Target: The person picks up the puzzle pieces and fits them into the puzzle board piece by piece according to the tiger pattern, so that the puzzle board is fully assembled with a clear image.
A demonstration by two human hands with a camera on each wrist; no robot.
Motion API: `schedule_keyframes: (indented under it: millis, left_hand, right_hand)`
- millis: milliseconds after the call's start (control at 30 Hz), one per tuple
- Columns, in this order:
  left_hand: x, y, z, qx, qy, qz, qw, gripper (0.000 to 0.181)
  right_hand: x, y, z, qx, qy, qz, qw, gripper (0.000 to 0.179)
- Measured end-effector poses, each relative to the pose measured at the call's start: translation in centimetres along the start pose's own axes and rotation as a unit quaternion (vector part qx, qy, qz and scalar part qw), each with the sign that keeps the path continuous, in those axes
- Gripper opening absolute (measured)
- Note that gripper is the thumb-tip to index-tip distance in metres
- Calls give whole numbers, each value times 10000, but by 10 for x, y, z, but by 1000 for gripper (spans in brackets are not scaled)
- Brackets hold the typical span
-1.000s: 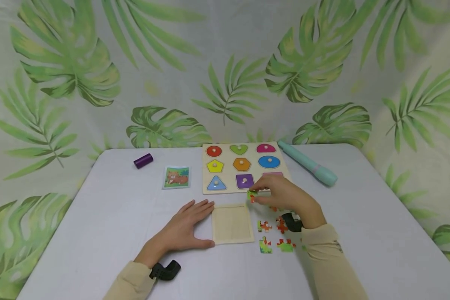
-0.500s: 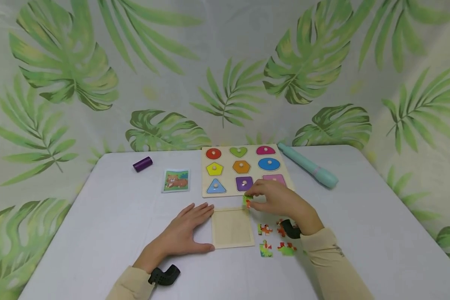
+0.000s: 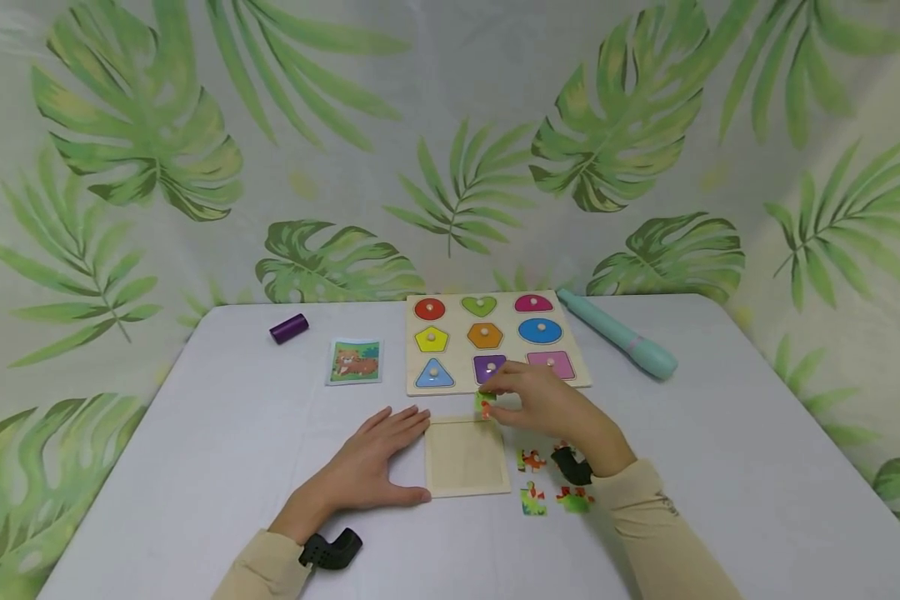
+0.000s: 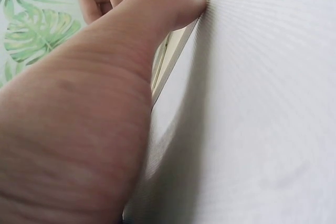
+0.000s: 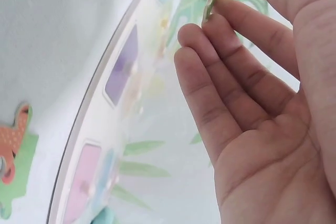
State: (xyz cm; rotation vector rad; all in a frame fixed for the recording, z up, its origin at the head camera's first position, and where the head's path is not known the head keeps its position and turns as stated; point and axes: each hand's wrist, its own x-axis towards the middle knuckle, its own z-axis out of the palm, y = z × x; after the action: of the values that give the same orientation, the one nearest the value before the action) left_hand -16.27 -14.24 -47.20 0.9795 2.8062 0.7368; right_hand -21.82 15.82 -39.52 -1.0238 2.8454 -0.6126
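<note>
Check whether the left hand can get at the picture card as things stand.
Likely yes: the left hand grips nothing, resting at the wooden frame's left side. The picture card lies farther forward, with only bare white tabletop visible between them.

At your twelve o'clock hangs pale cloth point(image 3: 487, 108) printed with green leaves point(image 3: 187, 150). Your white table point(image 3: 195, 433) fills six o'clock.

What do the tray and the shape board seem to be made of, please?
Tray: probably wood with a matte, unpainted look, judging by its pale tan colour and lack of shine. Shape board: likely wood too, pale and smooth-looking; its shapes are coloured, but whether painted or printed, I cannot tell.
</note>
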Motion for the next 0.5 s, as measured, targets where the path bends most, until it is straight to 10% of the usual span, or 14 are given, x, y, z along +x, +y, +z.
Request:
schedule_keyframes:
  millis: [500]
  left_hand:
    - [0,-2,1,67,11,10,10000,100]
  right_hand:
    - [6,-11,15,95,25,-98,9999,32]
